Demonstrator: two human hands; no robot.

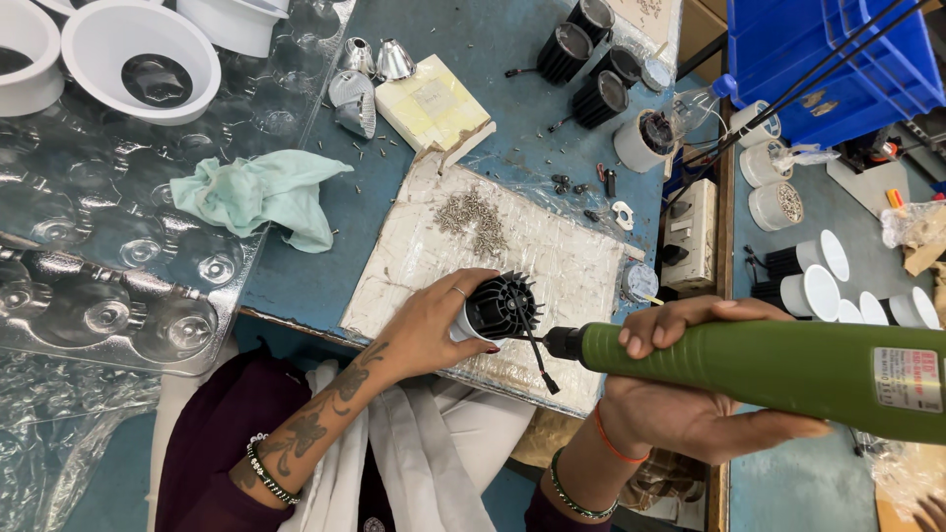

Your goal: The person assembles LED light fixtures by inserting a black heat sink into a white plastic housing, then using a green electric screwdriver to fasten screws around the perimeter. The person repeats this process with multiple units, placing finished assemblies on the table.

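- Gripping firmly, the left hand (431,330) wraps a black finned lamp housing (501,305) on the white board (552,246).
- Right hand (680,389) is closed around the green electric screwdriver (769,365), whose long axis lies level, tip pointing left, touching the housing.
- Loose screws (473,219) lie farther back.

White rectangular label (906,379) with red print on the green screwdriver (769,366)

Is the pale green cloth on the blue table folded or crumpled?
Crumpled: the pale green cloth lies bunched in an irregular heap with loose wrinkles, partly over the clear plastic tray, away from both hands.
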